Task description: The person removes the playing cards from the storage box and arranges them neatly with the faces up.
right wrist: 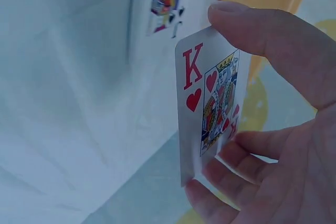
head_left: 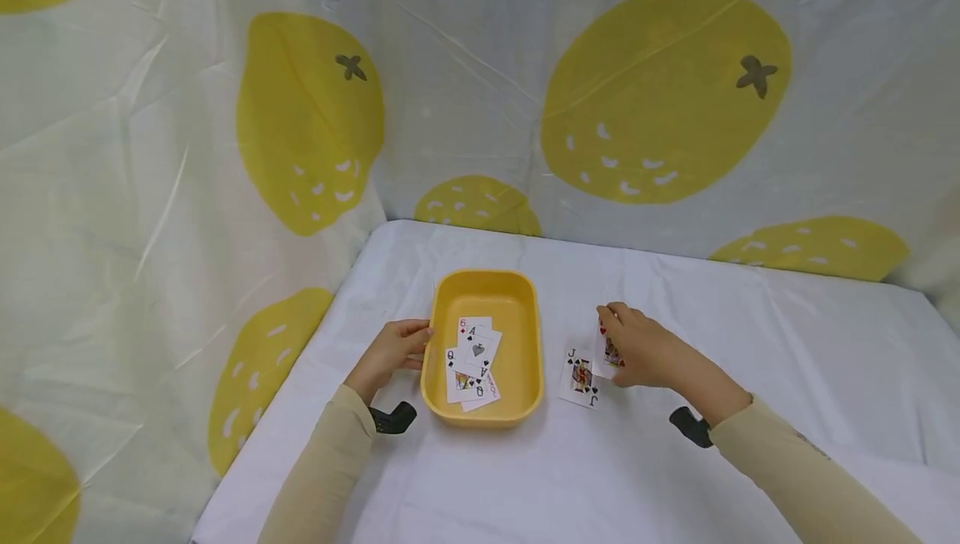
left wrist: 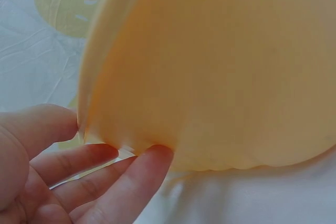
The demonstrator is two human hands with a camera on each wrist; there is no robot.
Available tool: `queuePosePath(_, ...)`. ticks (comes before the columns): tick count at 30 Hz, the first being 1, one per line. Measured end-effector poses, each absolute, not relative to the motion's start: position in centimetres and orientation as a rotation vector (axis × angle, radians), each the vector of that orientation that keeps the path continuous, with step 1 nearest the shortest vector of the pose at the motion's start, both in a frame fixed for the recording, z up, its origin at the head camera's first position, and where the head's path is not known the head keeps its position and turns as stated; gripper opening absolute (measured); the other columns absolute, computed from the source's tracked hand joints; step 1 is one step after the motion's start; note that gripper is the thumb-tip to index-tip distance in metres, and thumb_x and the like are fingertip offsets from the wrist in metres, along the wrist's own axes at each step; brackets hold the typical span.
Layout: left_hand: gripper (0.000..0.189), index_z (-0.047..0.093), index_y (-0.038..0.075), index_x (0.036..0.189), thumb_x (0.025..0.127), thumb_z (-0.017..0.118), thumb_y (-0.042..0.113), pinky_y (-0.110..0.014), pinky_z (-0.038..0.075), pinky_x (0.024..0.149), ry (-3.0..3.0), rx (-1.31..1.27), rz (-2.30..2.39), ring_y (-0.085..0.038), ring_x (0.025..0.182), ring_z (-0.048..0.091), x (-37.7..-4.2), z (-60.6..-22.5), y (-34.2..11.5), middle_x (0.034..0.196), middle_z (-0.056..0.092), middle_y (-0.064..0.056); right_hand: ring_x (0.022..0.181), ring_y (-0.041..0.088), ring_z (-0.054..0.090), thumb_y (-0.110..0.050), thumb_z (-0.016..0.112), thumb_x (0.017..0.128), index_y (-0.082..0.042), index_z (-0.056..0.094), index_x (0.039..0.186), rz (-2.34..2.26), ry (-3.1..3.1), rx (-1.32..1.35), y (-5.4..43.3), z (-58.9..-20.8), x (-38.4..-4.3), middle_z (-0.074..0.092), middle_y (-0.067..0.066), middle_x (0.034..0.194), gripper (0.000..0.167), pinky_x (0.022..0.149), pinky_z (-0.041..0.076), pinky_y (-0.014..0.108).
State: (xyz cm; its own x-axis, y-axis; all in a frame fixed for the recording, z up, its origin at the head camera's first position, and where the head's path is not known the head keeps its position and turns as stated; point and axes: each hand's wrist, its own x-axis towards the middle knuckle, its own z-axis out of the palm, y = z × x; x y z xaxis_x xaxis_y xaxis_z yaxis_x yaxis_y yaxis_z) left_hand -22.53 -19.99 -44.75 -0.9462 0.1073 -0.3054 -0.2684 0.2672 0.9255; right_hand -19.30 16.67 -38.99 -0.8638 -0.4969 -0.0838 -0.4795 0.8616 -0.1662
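Observation:
My right hand (head_left: 640, 346) holds a king of hearts playing card (right wrist: 210, 95) by its edges, thumb at one end and fingertips at the other. In the head view this card is partly hidden by the hand. Just left of it, the jack of spades (head_left: 579, 378) lies face up on the white cloth. My left hand (head_left: 392, 356) grips the left side of a yellow tray (head_left: 517, 394); in the left wrist view the thumb meets the rim and the fingertips press the outer wall. Inside the tray several cards overlap, with an ace of spades (head_left: 478, 350) on top.
The white-covered table (head_left: 637, 477) reaches back to a hanging curtain (head_left: 465, 94) printed with yellow lemons. Dark wrist-worn pieces sit by both sleeves. Among the cards in the tray are a queen of spades (head_left: 456, 386) and a red six (head_left: 463, 324).

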Motion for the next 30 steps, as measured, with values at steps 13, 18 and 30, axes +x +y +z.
queuePosePath(13, 0.038, 0.054, 0.002, 0.122, 0.089, 0.057, 0.021, -0.034, 0.054, 0.065, 2.221, -0.162, 1.731, -0.021, 0.083, 0.062, -22.5, -44.6, -20.1, 0.108, 0.061, -0.012, 0.106, 0.04, 0.041, -0.017, 0.083, 0.058, 0.006, 0.036, 0.129, -0.327, 2.762, -0.641, 19.3, -43.5, -17.7, 0.036, 0.022, 0.125, 0.089, 0.085, 0.04, 0.053)
queuePosePath(18, 0.038, 0.054, 0.003, 0.122, 0.089, 0.057, 0.022, -0.034, 0.054, 0.065, 2.221, -0.178, 1.725, -0.022, 0.083, 0.063, -22.7, -44.9, -20.0, 0.109, 0.06, -0.012, 0.108, 0.039, 0.04, -0.018, 0.083, 0.058, 0.005, 0.036, 0.13, -0.33, 2.741, -0.603, 19.4, -44.0, -17.7, 0.035, 0.021, 0.126, 0.089, 0.086, 0.039, 0.053)
queuePosePath(30, 0.037, 0.055, 0.003, 0.121, 0.089, 0.057, 0.022, -0.034, 0.054, 0.064, 2.226, -0.175, 1.734, -0.022, 0.082, 0.063, -22.6, -44.8, -19.9, 0.108, 0.061, -0.012, 0.113, 0.044, 0.037, -0.028, 0.082, 0.062, 0.005, 0.032, 0.132, -0.307, 2.733, -0.601, 18.9, -43.2, -18.2, 0.033, 0.025, 0.13, 0.092, 0.089, 0.036, 0.056)
